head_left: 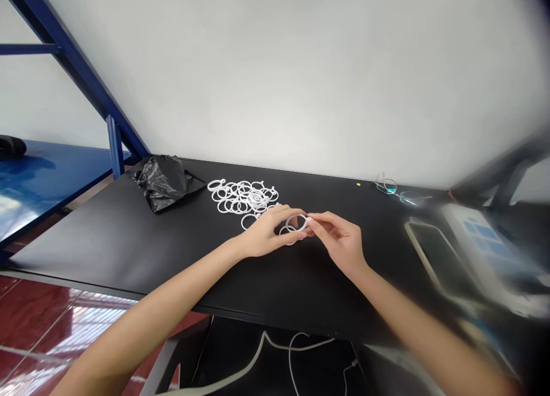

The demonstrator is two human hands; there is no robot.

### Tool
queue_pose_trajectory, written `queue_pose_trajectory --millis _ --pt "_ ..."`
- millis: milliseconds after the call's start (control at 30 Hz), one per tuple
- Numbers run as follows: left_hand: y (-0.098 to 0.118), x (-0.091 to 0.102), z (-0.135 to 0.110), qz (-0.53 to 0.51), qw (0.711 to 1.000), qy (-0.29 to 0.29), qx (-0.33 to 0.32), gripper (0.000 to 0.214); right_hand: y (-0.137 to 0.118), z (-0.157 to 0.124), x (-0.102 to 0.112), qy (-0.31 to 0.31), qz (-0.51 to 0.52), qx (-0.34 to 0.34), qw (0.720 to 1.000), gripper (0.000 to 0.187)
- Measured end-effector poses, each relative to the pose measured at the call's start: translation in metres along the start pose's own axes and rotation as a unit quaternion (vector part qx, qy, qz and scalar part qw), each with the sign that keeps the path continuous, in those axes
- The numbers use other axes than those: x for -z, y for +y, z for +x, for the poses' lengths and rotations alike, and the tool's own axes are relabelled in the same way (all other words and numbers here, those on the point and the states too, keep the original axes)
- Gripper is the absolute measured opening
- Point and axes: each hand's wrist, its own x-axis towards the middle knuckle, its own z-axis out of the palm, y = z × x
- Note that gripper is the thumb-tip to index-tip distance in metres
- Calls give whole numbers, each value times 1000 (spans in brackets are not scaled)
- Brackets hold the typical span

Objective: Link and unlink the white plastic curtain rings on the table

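Observation:
On a black table (pixel 129 241) lies a pile of several white plastic rings (pixel 243 197). My left hand (pixel 268 232) and my right hand (pixel 339 238) meet just in front of the pile. Both pinch the same white ring (pixel 299 223) between fingertips, left fingers curled over it, right thumb and forefinger on its right side. Two more white rings (pixel 289 234) lie on the table under my left fingers.
A crumpled black plastic bag (pixel 163 181) sits at the table's back left. Glasses (pixel 397 191) lie near the wall at the back right, a phone (pixel 433 258) and a blurred white device (pixel 490 241) on the right. A blue shelf frame (pixel 114 144) stands left; cables (pixel 292 350) hang below.

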Motion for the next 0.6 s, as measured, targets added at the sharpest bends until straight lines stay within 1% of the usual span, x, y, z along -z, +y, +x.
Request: queue_pose_trajectory --millis 67,100,133,167,200,267,300,367,467,533,600 --pt "-10 8 0 108 993 45 -5 40 2 2 1 -6 -31 -14 999 30" --pt "-16 13 0 175 982 77 -1 41 3 2 2 -15 -60 -12 998 35" --pt "-23 17 -1 244 964 100 15 42 3 3 3 -32 -96 -6 995 36" --pt "-31 22 -2 305 945 110 36 41 3 4 4 -55 -136 1 989 34" --pt "-38 26 -2 350 928 113 59 41 4 5 5 -84 -172 8 982 30" --pt "-51 31 -5 403 904 104 97 40 4 5 6 -141 -225 14 964 23" --pt "-56 32 -6 416 897 99 110 39 5 5 6 -161 -240 15 957 19" --pt "-60 32 -7 427 891 95 125 36 7 5 7 -177 -256 15 950 10" --pt "-53 28 -6 417 894 116 119 38 10 5 7 -175 -257 12 950 6" --pt "-42 23 -4 387 908 130 91 39 10 6 6 -166 -246 7 955 6" --pt "-28 16 -3 335 934 118 44 38 9 6 5 -140 -222 20 965 6"
